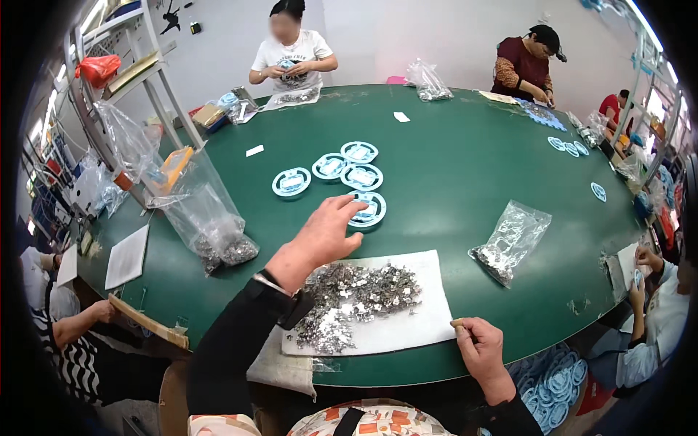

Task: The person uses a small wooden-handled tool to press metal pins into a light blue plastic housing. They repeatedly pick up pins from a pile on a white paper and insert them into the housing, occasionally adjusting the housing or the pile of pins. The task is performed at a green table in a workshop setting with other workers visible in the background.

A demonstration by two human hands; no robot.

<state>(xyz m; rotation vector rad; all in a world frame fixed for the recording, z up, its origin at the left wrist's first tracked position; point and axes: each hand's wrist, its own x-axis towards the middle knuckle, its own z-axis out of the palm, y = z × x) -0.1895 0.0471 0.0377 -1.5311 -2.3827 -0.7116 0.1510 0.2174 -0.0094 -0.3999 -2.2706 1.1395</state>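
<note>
My left hand [327, 234] reaches over the table with thumb and fingers apart, fingertips over the near light-blue round plastic part [374, 211], partly hiding it; whether they grip it cannot be made out. Several similar blue parts [291, 182] lie just beyond it. Under my left wrist is a white pad [429, 291] with a heap of small shiny metal pieces [363, 294] on it. My right hand [481, 350] is closed, thumb and forefinger pinched together at the pad's right corner. What sits between those fingertips, if anything, is too small to tell.
Clear bags of metal pieces stand left [225, 243] and lie right [502, 254] on the green table [465, 152]. A metal rack [156, 80] rises at the left. Blue parts [552, 385] are piled below the table's right edge. Several people work around the table.
</note>
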